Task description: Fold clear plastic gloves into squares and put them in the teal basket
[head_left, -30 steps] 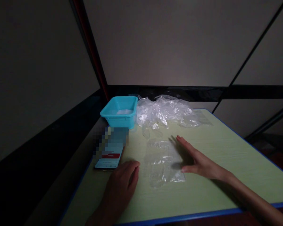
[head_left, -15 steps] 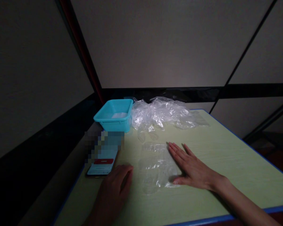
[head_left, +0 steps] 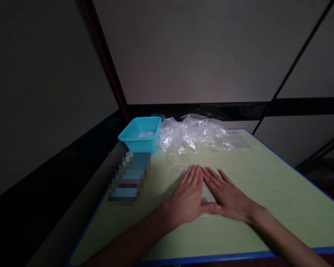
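A thin piece of clear plastic film [head_left: 180, 169], perhaps a folded bag, lies flat on the table and is mostly covered by my hands. On top of it rests my left hand [head_left: 187, 198], flat with its fingers stretched out. My right hand [head_left: 224, 194] lies flat at the film's right side, fingers outstretched, its thumb by the left thumb. Neither hand grasps anything. Just beyond the film, loose clear plastic loops [head_left: 178, 157] stick out from a crumpled heap of clear plastic [head_left: 196, 133].
At the back left stands a turquoise plastic basket [head_left: 140, 140] with something white inside. A phone [head_left: 129, 178], partly pixelated, lies in front of it. The pale green table [head_left: 267, 185] has a blue edge, and walls rise behind and to the left.
My left hand has moved right from beside the phone onto the plastic film, and its curled fingers have straightened. My right hand stays nearly in place. The view has shifted slightly.
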The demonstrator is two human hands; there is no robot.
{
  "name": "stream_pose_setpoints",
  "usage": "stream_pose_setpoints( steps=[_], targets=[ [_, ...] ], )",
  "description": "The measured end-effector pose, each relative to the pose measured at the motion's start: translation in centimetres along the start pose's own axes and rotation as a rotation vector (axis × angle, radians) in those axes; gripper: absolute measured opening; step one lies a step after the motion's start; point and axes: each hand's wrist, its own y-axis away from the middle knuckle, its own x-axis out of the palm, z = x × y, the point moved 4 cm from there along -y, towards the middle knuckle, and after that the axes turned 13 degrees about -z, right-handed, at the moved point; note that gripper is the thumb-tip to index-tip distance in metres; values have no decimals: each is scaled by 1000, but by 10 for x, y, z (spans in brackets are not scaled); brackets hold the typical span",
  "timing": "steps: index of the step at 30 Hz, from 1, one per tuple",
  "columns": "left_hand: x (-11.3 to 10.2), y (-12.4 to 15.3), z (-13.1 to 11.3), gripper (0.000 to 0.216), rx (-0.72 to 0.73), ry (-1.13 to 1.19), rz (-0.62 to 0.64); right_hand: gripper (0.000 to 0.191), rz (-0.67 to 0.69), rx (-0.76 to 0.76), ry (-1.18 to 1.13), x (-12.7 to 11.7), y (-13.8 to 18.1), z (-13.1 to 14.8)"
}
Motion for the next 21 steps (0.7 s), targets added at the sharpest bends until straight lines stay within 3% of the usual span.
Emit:
stream_pose_setpoints(
  steps=[5,21],
  targets=[
    [13,5,14,81,7,-2,34,94,15,18,-16,0,-1,0],
    [-4,29,58,73,-141,-100,35,96,40,56,-32,-3,-2,1]
  ],
)
